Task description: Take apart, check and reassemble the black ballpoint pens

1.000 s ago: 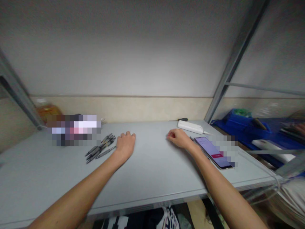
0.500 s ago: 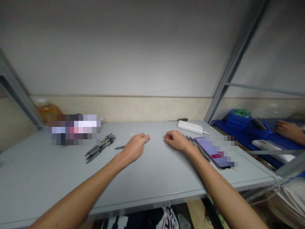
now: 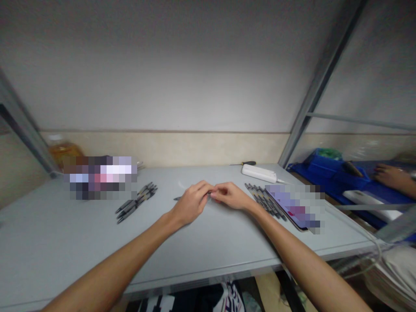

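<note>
My left hand (image 3: 191, 203) and my right hand (image 3: 230, 196) meet over the middle of the grey table (image 3: 208, 242). Both pinch one dark pen (image 3: 178, 198), whose end sticks out to the left of my left fingers. A loose pile of dark pens (image 3: 136, 201) lies to the left of my left hand. A second row of pens (image 3: 264, 199) lies to the right of my right wrist, beside a phone (image 3: 294, 212) with a lit screen.
A white device (image 3: 260, 173) and a small screwdriver (image 3: 244, 163) lie near the back wall. An amber bottle (image 3: 63, 149) stands at the back left. Beyond a slanted metal post (image 3: 316, 86), another person's hand (image 3: 391, 177) rests on blue bins (image 3: 328, 171).
My left hand carried a pen from the left pile to the table's middle. My right hand moved left to meet it, uncovering the row of pens beside the phone.
</note>
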A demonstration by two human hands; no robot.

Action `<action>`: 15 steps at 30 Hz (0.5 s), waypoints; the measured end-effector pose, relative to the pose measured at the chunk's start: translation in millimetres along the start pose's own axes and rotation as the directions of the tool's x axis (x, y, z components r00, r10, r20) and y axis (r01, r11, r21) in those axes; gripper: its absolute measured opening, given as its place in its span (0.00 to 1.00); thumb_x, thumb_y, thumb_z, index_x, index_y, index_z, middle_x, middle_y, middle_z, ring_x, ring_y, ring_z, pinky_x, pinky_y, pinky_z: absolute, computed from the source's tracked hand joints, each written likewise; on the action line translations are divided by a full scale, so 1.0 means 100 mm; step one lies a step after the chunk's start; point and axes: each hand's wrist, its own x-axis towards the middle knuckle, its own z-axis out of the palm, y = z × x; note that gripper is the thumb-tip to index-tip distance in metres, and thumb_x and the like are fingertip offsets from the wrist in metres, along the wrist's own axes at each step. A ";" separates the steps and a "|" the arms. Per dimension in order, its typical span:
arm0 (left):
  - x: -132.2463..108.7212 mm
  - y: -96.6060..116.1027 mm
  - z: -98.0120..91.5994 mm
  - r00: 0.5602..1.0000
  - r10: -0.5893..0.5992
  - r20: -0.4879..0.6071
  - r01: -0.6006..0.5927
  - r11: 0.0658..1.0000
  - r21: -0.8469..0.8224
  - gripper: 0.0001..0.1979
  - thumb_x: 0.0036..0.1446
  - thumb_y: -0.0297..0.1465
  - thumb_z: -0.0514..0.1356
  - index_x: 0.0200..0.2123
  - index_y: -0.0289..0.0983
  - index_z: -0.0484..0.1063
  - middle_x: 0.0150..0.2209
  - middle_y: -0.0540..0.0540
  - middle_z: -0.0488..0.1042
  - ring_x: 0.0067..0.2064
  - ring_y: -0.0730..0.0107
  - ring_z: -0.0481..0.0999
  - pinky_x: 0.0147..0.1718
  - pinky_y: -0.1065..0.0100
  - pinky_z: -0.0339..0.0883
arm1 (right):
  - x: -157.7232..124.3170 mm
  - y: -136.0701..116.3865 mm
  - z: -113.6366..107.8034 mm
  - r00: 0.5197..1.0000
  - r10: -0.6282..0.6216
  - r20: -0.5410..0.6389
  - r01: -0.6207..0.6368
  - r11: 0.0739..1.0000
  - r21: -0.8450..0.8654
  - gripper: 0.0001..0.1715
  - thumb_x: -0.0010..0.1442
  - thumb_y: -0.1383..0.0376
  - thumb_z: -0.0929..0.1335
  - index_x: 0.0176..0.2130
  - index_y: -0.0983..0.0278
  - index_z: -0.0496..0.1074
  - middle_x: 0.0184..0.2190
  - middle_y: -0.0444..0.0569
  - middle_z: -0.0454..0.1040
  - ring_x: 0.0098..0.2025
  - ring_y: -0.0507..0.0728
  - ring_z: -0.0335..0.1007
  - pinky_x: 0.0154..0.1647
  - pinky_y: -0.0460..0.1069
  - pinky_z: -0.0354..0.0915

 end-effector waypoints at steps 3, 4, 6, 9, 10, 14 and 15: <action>0.00 0.01 0.03 1.000 0.024 -0.006 -0.024 1.000 -0.010 0.12 0.56 0.20 0.50 0.42 0.36 0.67 0.40 0.44 0.69 0.43 0.69 0.70 0.43 0.67 0.64 | 0.00 0.01 0.01 1.000 -0.005 -0.016 0.005 1.000 0.006 0.21 0.56 0.52 0.63 0.26 0.68 0.68 0.18 0.40 0.62 0.22 0.48 0.55 0.24 0.43 0.53; 0.00 0.01 0.03 1.000 0.025 -0.010 -0.025 1.000 -0.013 0.12 0.56 0.21 0.50 0.42 0.36 0.67 0.40 0.44 0.69 0.43 0.69 0.70 0.44 0.67 0.64 | 0.00 0.01 0.01 1.000 -0.002 -0.027 0.002 1.000 -0.003 0.21 0.56 0.52 0.63 0.25 0.68 0.67 0.18 0.41 0.63 0.22 0.48 0.55 0.24 0.43 0.53; 0.00 0.00 0.04 0.999 0.026 -0.018 -0.027 0.999 -0.023 0.11 0.57 0.21 0.50 0.42 0.36 0.67 0.40 0.44 0.69 0.43 0.70 0.69 0.44 0.67 0.64 | 0.00 0.01 0.00 0.999 0.007 -0.050 -0.008 1.000 -0.022 0.20 0.56 0.54 0.63 0.24 0.67 0.67 0.18 0.41 0.64 0.22 0.48 0.56 0.24 0.43 0.54; 0.00 0.00 0.04 1.000 0.024 -0.014 -0.024 0.999 -0.033 0.11 0.57 0.22 0.51 0.41 0.37 0.67 0.40 0.44 0.69 0.43 0.70 0.69 0.44 0.67 0.64 | 0.00 0.01 0.00 0.997 0.019 -0.073 -0.022 0.999 -0.038 0.18 0.55 0.56 0.64 0.23 0.68 0.68 0.18 0.42 0.65 0.21 0.48 0.57 0.23 0.43 0.54; 0.00 0.00 0.03 1.000 0.023 -0.008 -0.023 0.999 -0.032 0.10 0.57 0.22 0.51 0.41 0.37 0.67 0.40 0.44 0.69 0.43 0.70 0.69 0.44 0.67 0.64 | 0.00 0.00 0.00 0.996 0.025 -0.081 -0.028 0.999 -0.042 0.18 0.54 0.56 0.65 0.23 0.68 0.68 0.17 0.42 0.66 0.21 0.48 0.57 0.23 0.43 0.54; 0.00 -0.04 0.01 1.000 0.019 0.021 -0.019 1.000 -0.022 0.11 0.56 0.22 0.52 0.42 0.37 0.67 0.39 0.46 0.69 0.42 0.70 0.69 0.44 0.67 0.64 | 0.01 0.01 -0.01 0.990 0.057 -0.131 -0.063 0.997 -0.045 0.19 0.54 0.55 0.65 0.23 0.68 0.69 0.16 0.42 0.65 0.20 0.48 0.56 0.23 0.43 0.54; 0.00 -0.06 0.00 1.000 0.016 0.025 -0.016 1.000 -0.017 0.11 0.56 0.21 0.52 0.41 0.37 0.67 0.39 0.46 0.69 0.42 0.70 0.69 0.43 0.68 0.64 | 0.01 0.01 -0.03 0.987 0.067 -0.145 -0.074 0.997 -0.039 0.19 0.54 0.55 0.65 0.23 0.68 0.69 0.17 0.42 0.66 0.21 0.48 0.57 0.23 0.43 0.54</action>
